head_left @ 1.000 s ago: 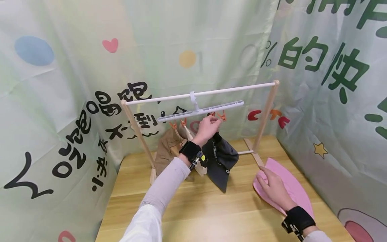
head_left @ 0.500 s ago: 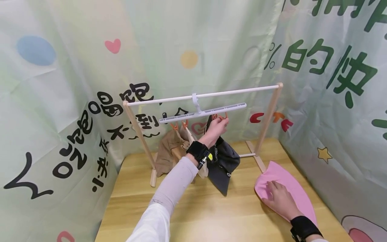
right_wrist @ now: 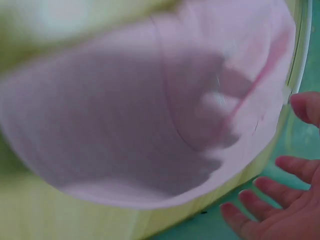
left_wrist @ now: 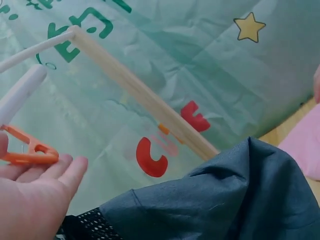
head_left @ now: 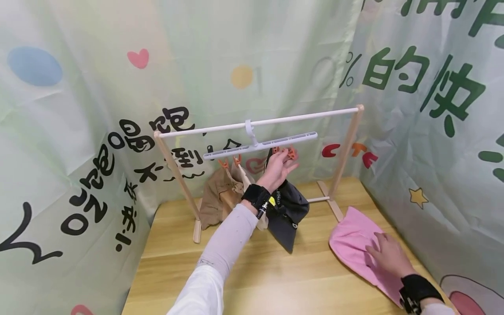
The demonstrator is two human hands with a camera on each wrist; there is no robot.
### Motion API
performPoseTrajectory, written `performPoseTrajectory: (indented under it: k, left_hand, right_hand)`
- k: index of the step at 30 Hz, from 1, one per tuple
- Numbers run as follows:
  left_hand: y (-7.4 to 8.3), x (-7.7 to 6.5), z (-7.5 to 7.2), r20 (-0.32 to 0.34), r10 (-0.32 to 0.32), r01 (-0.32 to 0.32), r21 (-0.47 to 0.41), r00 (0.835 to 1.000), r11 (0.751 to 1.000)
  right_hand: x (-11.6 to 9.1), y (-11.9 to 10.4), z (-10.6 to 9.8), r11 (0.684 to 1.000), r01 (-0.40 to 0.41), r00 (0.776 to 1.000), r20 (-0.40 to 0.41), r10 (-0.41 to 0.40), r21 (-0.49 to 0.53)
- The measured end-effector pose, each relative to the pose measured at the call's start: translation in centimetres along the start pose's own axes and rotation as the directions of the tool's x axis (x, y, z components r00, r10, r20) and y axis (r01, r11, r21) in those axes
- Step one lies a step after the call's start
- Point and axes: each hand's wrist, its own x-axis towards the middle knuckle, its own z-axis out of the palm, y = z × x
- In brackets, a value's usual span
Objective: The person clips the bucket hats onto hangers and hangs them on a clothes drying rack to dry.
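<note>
A pale hanger [head_left: 260,145] hooks over the rack's white rail, with orange clips below it. My left hand [head_left: 275,168] is raised under the hanger's right half. In the left wrist view it holds an orange clip [left_wrist: 37,152] between thumb and fingers; the thumb is mostly cut off. Below hangs a dark grey hat [head_left: 289,205], partly behind my wrist. From the left clips hang a brown hat [head_left: 214,199] and a cream cloth item, largely behind my arm. My right hand [head_left: 390,256] hovers, fingers spread, at a pink hat [head_left: 354,234] on the table; contact cannot be told.
The wooden rack [head_left: 344,153] stands at the back of the wooden table [head_left: 267,280]. Printed curtains [head_left: 244,39] hang close behind and on both sides. The rack's right foot [head_left: 334,208] lies just behind the pink hat.
My left hand stays by the right clips, its fingers now spread wider. My right hand has slid right and nearer across the pink hat, whose shape looks shifted, with more of its crown showing.
</note>
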Motion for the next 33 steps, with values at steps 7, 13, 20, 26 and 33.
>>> performPoseTrajectory:
  k: [7, 13, 20, 26, 33]
  left_hand:
    - [-0.1, 0.3, -0.6, 0.09, 0.026, -0.014, -0.139, 0.996, 0.99]
    - [-0.8, 0.2, -1.2, 0.144, -0.012, 0.044, -0.224, 0.989, 0.974]
    - [-0.7, 0.2, -0.9, 0.238, 0.023, 0.034, -0.233, 0.971, 0.972]
    - [-0.7, 0.3, -0.7, 0.256, 0.002, 0.071, -0.276, 0.967, 0.959]
    - [-0.8, 0.9, -1.3, 0.221, -0.005, 0.085, -0.351, 0.975, 0.933]
  right_hand:
    - [5.6, 1.7, -0.2, 0.995, -0.033, 0.999, 0.046, 0.029, 0.089]
    - [8.8, 3.3, 0.6, 0.99, -0.083, 0.99, 0.121, 0.068, 0.117]
    - [11.3, 3.7, 0.5, 0.979, -0.168, 0.961, 0.241, 0.136, 0.114]
    - [11.7, 4.3, 0.8, 0.986, -0.16, 0.948, 0.285, 0.142, 0.041]
    - [13.1, 4.9, 1.5, 0.969, -0.235, 0.909, 0.369, 0.192, 0.074]
